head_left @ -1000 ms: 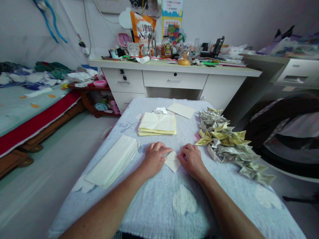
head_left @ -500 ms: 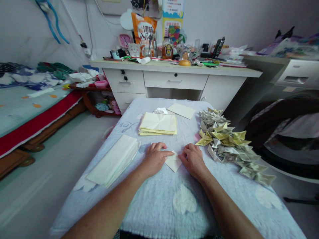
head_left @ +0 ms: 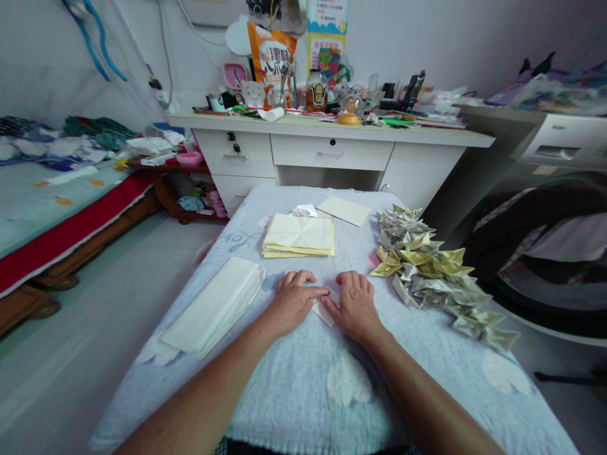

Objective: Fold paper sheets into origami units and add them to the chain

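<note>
A small folded piece of cream paper (head_left: 323, 312) lies on the cloth, partly hidden beneath my hands. My left hand (head_left: 294, 300) rests palm down at its left, fingers spread, with the thumb stretched across onto the paper's upper part. My right hand (head_left: 355, 302) lies at its right side, fingers stretched forward and the thumb pressing on the paper. The two thumbs nearly meet over it. Beyond my hands sits a stack of creased cream and yellow sheets (head_left: 300, 232). To the left is a long pile of folded white paper (head_left: 215, 306).
Many folded grey and gold paper pieces (head_left: 429, 272) lie in rows at the right. A loose cream sheet (head_left: 344, 210) and crumpled white paper (head_left: 304, 210) are at the far end. Past the cloth-covered table (head_left: 284, 392) stand a cluttered desk (head_left: 332, 151) and a washing machine (head_left: 554, 145).
My right hand has shifted from the paper's right corner, its fingers now stretched forward and its thumb on the paper. The paper's right side looks folded over or covered. My left hand stays put.
</note>
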The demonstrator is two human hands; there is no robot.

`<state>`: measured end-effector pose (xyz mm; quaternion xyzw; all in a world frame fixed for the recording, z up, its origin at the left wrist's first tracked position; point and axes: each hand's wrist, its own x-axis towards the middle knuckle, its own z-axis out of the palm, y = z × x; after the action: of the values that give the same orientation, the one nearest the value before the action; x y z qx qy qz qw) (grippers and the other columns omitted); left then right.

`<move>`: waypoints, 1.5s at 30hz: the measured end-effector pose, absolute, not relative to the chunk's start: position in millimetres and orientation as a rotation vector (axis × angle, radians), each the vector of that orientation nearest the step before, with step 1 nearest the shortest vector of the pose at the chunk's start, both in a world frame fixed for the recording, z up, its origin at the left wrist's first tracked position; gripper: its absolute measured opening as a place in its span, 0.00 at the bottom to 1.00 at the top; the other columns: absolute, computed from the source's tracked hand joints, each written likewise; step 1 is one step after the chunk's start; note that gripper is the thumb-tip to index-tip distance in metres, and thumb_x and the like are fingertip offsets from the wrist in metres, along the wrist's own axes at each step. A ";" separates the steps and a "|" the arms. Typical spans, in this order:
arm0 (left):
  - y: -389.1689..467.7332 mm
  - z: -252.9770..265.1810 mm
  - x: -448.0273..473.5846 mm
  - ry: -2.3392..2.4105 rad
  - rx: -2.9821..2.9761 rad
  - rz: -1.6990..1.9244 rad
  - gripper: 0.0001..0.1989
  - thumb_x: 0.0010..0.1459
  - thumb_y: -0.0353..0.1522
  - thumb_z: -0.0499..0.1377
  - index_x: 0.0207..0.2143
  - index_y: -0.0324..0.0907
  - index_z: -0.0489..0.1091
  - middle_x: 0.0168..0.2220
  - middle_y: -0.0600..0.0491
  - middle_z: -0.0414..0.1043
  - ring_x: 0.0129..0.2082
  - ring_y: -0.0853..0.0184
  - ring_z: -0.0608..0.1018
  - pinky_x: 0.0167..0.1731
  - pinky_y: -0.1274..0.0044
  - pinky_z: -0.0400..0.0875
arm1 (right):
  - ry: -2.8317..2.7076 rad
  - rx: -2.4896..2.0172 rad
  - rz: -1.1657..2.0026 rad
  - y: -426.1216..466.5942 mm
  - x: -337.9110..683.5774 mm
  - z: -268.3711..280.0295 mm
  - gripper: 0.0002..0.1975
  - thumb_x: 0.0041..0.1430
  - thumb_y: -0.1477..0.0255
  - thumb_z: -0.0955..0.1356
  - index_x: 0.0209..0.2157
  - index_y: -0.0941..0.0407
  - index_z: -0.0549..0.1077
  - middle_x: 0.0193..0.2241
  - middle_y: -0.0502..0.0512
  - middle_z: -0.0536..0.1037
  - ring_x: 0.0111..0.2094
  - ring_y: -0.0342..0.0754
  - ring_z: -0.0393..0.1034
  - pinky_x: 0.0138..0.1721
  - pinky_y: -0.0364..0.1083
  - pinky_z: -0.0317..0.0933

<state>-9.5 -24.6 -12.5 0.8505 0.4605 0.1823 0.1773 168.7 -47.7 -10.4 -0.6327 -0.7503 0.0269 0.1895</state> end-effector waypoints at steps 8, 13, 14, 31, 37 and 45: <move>-24.3 -8.3 -14.3 1.312 2.394 0.440 0.21 0.59 0.29 0.53 0.51 0.64 0.69 0.54 0.55 0.61 0.52 0.60 0.62 0.54 0.64 0.54 | -2.091 -1.808 0.103 -47.1 169.8 -10.5 0.21 0.57 0.57 0.65 0.47 0.54 0.64 0.44 0.60 0.68 0.46 0.57 0.59 0.47 0.54 0.52; -23.3 -5.0 -17.5 1.278 2.399 0.380 0.22 0.60 0.29 0.52 0.52 0.65 0.67 0.55 0.55 0.60 0.54 0.60 0.60 0.55 0.64 0.53 | -2.075 -1.828 0.161 -47.1 179.2 -11.3 0.21 0.57 0.61 0.66 0.51 0.53 0.63 0.47 0.60 0.67 0.48 0.57 0.59 0.48 0.55 0.52; -23.0 -4.7 -18.1 1.273 2.403 0.365 0.23 0.61 0.29 0.51 0.52 0.65 0.67 0.55 0.55 0.60 0.55 0.60 0.60 0.55 0.64 0.53 | -2.073 -1.836 0.168 -47.1 181.3 -11.6 0.21 0.57 0.63 0.66 0.51 0.53 0.63 0.47 0.60 0.67 0.48 0.57 0.59 0.48 0.55 0.52; -23.6 -1.8 -16.5 1.293 2.389 0.338 0.18 0.63 0.35 0.49 0.51 0.66 0.67 0.55 0.56 0.60 0.55 0.61 0.60 0.55 0.65 0.52 | -2.033 -1.829 0.334 -44.2 200.6 -13.5 0.23 0.55 0.77 0.64 0.53 0.50 0.63 0.49 0.57 0.67 0.49 0.55 0.58 0.49 0.53 0.52; -22.8 -5.3 -12.8 1.282 2.415 0.429 0.18 0.60 0.32 0.53 0.49 0.62 0.71 0.53 0.55 0.63 0.53 0.60 0.62 0.54 0.64 0.53 | -2.011 -1.729 0.324 -42.6 202.7 -12.1 0.10 0.59 0.78 0.60 0.38 0.54 0.70 0.42 0.57 0.69 0.45 0.52 0.59 0.46 0.51 0.52; -21.4 -2.4 -6.0 1.141 2.312 0.661 0.27 0.52 0.27 0.59 0.56 0.48 0.64 0.52 0.52 0.68 0.51 0.60 0.66 0.53 0.67 0.58 | -2.118 -1.635 0.303 -46.5 190.5 -7.0 0.06 0.53 0.69 0.69 0.32 0.55 0.70 0.40 0.56 0.69 0.44 0.55 0.58 0.44 0.53 0.52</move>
<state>-6.0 -21.4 -2.4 0.8437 0.4164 0.2413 0.2379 190.5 -46.5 -7.0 -0.5920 -0.7668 0.1097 0.2226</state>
